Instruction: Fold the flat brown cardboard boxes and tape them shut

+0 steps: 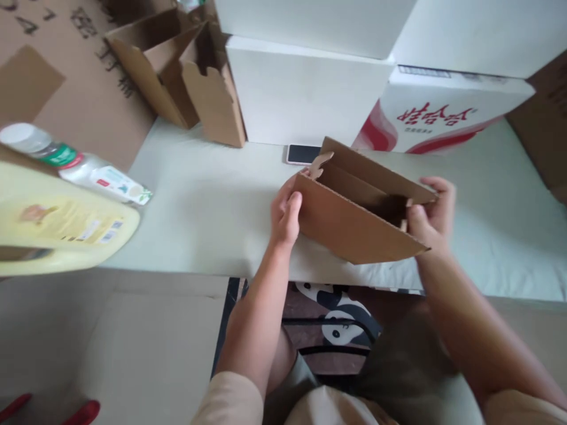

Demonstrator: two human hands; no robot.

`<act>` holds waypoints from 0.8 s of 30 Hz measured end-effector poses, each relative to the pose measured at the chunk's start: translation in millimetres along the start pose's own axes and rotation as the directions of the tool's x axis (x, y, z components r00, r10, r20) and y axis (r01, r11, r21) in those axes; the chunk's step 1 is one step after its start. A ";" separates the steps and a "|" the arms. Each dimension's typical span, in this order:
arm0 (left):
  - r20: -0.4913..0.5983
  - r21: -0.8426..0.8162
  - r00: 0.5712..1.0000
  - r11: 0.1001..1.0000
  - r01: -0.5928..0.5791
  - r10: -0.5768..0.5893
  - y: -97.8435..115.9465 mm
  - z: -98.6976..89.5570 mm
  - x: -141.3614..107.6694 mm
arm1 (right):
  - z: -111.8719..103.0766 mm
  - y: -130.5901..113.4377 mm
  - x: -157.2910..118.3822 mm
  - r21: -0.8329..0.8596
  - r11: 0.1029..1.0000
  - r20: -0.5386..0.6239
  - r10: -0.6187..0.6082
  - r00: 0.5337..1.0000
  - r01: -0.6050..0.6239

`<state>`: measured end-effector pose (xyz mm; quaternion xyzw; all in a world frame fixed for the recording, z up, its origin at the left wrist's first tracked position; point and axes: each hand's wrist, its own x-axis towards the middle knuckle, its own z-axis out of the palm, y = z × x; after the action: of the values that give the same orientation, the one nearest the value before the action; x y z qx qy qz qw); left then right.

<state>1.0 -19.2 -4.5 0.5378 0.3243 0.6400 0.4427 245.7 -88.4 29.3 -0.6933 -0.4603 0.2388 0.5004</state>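
A brown cardboard box [354,218], open at the top with slanted sides and a divider inside, is held up over the pale cloth-covered surface [212,206]. At its left end my left hand [287,209] grips it, thumb on the near side and the other fingers mostly hidden behind. My right hand [436,212] closes on the right end, its thumb at the inner edge and fingers round the far panel. A phone [303,154] with a dark screen lies just behind the box.
Similar cardboard boxes [212,94] stand at the back left. White cartons [310,88] are stacked behind, one with red lettering [438,112]. A yellow jug [66,218] and a clear bottle [80,162] are at the left. Panda-patterned fabric [341,324] shows below the front edge.
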 end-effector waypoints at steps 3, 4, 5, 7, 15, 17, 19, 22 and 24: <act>-0.079 0.078 0.997 0.997 -0.011 0.018 -11.2 10.2 4.0 | 10.4 17.0 8.7 0.315 0.944 0.003 -0.098 0.995 0.093; -0.110 0.105 0.994 0.994 -0.009 0.021 -14.4 11.1 5.1 | 13.7 22.7 10.0 0.375 0.922 -0.001 -0.110 0.994 0.102; -0.138 0.129 0.990 0.992 -0.007 0.025 -17.1 11.2 6.1 | 16.5 27.7 10.4 0.414 0.904 -0.005 -0.120 0.993 0.112; -0.180 0.180 0.982 0.984 -0.016 0.049 -21.7 10.1 8.4 | 20.6 33.9 9.0 0.461 0.875 -0.015 -0.159 0.987 0.148; -0.117 0.121 0.984 0.985 -0.119 0.133 -37.9 -3.0 20.0 | 23.9 40.6 -3.2 0.516 0.809 0.020 -0.339 0.941 0.281; -0.035 0.133 0.988 0.981 -0.144 0.150 -36.5 -11.8 22.4 | 23.0 44.3 -4.9 0.476 0.824 0.043 -0.372 0.927 0.308; 0.060 0.199 0.988 0.968 -0.153 0.144 -30.8 -20.4 24.4 | 22.3 46.4 -6.2 0.423 0.850 0.068 -0.375 0.925 0.314; 0.159 0.392 0.983 0.908 -0.147 0.091 -17.5 -26.7 25.4 | 21.5 47.1 -7.8 0.387 0.867 0.090 -0.375 0.923 0.314; 0.166 0.472 0.983 0.868 -0.152 0.082 -9.5 -25.8 24.2 | 19.5 48.9 -8.2 0.389 0.863 0.101 -0.388 0.916 0.322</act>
<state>-22.8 8.3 -8.7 0.6935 0.4081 0.5254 0.2766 246.0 -90.0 -23.9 -0.4675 -0.5703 0.2837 0.6130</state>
